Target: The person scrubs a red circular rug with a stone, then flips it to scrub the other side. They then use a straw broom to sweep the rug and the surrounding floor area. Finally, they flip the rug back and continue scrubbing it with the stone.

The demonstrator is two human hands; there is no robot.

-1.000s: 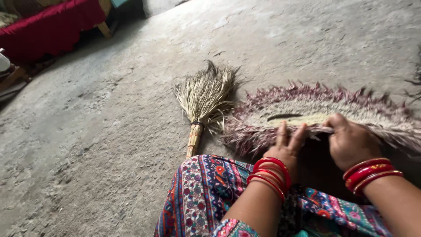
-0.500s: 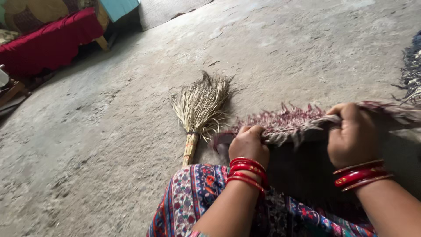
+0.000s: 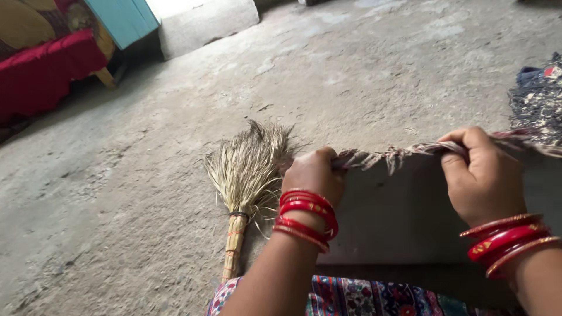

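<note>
On the concrete floor point(image 3: 117, 193), near its lower right corner as the head view frames it, both hands grip the fringed top edge of a woven mat point(image 3: 404, 216) that is lifted so its plain grey underside faces the camera. The left hand point(image 3: 313, 174) is curled into a fist around the frayed purple-and-straw fringe at the mat's left end, fingers pressed together over the edge. The right hand point(image 3: 483, 175) is closed on the same edge further right, thumb on the near face and fingers wrapped over the top, pinching the fringe. Each wrist wears a stack of red bangles point(image 3: 307, 213). Just beside the left hand, to its left, a small straw hand broom point(image 3: 246, 181) lies flat on the floor, bristles fanned away from the person and its bound handle pointing back toward a patterned garment point(image 3: 363, 298) at the bottom edge. A dark printed cloth point(image 3: 538, 102) lies at the right edge, behind the mat. Well apart, in the far left corner, stands a piece of furniture draped in red fabric point(image 3: 47, 73), next to a turquoise panel point(image 3: 126, 20).
</note>
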